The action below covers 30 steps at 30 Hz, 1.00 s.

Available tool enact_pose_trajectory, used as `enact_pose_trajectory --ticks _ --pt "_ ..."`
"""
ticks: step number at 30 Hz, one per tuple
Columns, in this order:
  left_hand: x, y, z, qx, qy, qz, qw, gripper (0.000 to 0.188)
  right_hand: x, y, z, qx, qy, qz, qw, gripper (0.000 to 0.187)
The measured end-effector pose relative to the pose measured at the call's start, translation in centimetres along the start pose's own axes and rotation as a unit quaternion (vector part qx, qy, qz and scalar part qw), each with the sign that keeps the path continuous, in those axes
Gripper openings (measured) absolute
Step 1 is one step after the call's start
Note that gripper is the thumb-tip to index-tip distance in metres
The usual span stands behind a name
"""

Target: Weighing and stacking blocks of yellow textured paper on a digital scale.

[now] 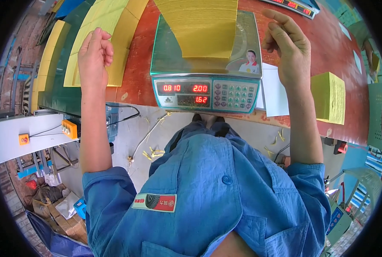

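Yellow stack (208,30), sheets of paper by the look of it, stands on the scale's pan (167,55), near the middle from side to side, with bare metal in front of it. Nearest to my camera is the blue jacket (199,171); past it, yellow scraps (152,153) lie on the floor. Then comes the front of the scale (193,107), its red digits lit, a white sheet (279,105) on the table beside it and a small yellow block (330,98) farther right.

I have the left hand (96,55) raised left of the scale, fingers loosely curled, gripping nothing I can see. It overlaps a long yellow row (122,43) in my view, so I cannot tell whether they touch. I have the right hand (289,47) to the right of the pan, fingers bent but not closed on anything.

To my mind, a good reading needs both hands off stack and pan alike, with the digits settled. For lifting, I would press evenly with flat palms on both sides, since loose sheets could slip.

Beyond, on the red table (328,47), another lit display (293,6) shows at the far edge.
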<state>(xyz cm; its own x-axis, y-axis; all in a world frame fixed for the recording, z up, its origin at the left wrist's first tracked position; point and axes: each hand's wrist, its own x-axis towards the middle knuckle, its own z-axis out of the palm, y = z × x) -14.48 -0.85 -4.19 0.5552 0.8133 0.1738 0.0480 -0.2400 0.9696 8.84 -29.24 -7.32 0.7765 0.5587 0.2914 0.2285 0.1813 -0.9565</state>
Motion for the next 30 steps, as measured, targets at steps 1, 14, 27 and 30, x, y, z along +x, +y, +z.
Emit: enact_pose_trajectory --ticks 1,14,27,30 --pt "0.0 0.1 0.1 0.001 0.0 0.004 1.0 0.028 0.1 0.0 -0.1 0.008 -0.006 -0.003 1.0 0.03" --pt "-1.3 -3.5 -17.3 0.23 0.153 0.029 0.961 0.017 -5.2 -3.2 2.1 0.041 -0.062 -0.006 0.997 0.024" --pt "1.2 -13.3 -28.3 0.571 -0.067 0.188 0.796 0.04 -9.7 -2.4 18.4 0.065 -0.199 0.083 0.974 0.019" --pt "3.2 -14.0 -28.6 0.561 -0.125 0.216 0.789 0.037 -10.8 -2.1 21.1 0.064 -0.184 0.098 0.976 0.019"
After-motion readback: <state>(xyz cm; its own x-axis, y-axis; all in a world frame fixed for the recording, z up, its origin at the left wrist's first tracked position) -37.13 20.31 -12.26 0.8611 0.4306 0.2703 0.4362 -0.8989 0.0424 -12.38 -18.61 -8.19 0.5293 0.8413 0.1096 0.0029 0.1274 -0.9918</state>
